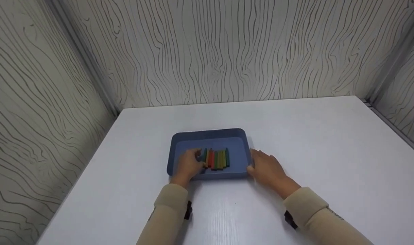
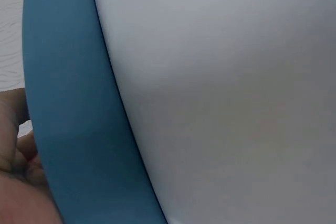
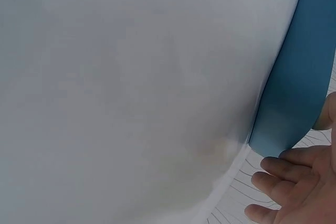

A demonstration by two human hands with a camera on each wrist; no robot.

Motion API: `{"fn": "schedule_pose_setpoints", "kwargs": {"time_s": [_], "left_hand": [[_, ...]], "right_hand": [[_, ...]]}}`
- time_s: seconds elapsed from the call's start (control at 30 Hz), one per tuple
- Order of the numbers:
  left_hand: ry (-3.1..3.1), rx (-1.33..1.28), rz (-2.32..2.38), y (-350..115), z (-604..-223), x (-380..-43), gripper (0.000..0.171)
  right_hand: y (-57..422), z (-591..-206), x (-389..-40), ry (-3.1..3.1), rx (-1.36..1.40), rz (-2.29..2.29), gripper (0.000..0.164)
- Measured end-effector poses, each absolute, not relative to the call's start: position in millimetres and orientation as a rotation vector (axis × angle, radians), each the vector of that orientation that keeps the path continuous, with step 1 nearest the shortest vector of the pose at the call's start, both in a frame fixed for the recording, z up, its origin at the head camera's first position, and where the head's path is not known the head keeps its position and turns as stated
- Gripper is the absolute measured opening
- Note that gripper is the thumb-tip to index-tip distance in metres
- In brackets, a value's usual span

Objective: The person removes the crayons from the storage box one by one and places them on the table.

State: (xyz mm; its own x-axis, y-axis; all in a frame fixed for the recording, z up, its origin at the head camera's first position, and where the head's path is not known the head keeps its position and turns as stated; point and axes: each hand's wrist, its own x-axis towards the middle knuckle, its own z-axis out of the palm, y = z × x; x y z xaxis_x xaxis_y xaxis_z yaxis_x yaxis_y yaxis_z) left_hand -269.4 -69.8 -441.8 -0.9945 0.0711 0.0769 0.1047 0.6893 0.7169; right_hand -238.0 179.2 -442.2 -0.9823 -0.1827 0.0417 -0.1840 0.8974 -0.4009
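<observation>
A blue tray lies on the white table, with a row of crayons in red, green, yellow and other colours side by side on its floor. My left hand reaches over the tray's front left part, thumb and fingers bent at the left end of the row. They appear to pinch a dark blue crayon, mostly covered by the hand. Against the tray's right side, near the front corner, rests my right hand. In the right wrist view its fingers stretch out loosely by the tray wall.
The white table spreads out around the tray. Wood-patterned panels stand behind it and on both sides. The tray's front wall fills much of the left wrist view and hides the crayons there.
</observation>
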Motion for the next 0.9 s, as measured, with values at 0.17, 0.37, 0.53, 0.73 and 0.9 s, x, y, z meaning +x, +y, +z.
{"fn": "schedule_pose_setpoints", "kwargs": {"time_s": [0.17, 0.37, 0.53, 0.73, 0.9], "left_hand": [[-2.878, -0.109, -1.181, -59.4, -442.5, -264.5, 0.047], [-2.877, -0.112, -1.195, -48.9, -444.4, -261.7, 0.042], [-2.883, -0.147, -1.184, -39.7, -445.1, -261.2, 0.04], [-2.896, -0.155, -1.166, -29.4, -444.9, -258.8, 0.04], [-2.89, -0.172, -1.166, -20.1, -446.4, -257.5, 0.039]], "right_hand": [[187.8, -441.6, -230.0, -3.053, 0.3, 0.654, 0.062], [196.9, -437.9, -219.7, -3.04, 0.304, 0.634, 0.061], [205.0, -436.0, -212.2, -3.032, 0.293, 0.643, 0.06], [214.8, -436.2, -205.5, -3.034, 0.286, 0.643, 0.06], [223.6, -436.7, -200.8, -3.037, 0.271, 0.627, 0.06]]}}
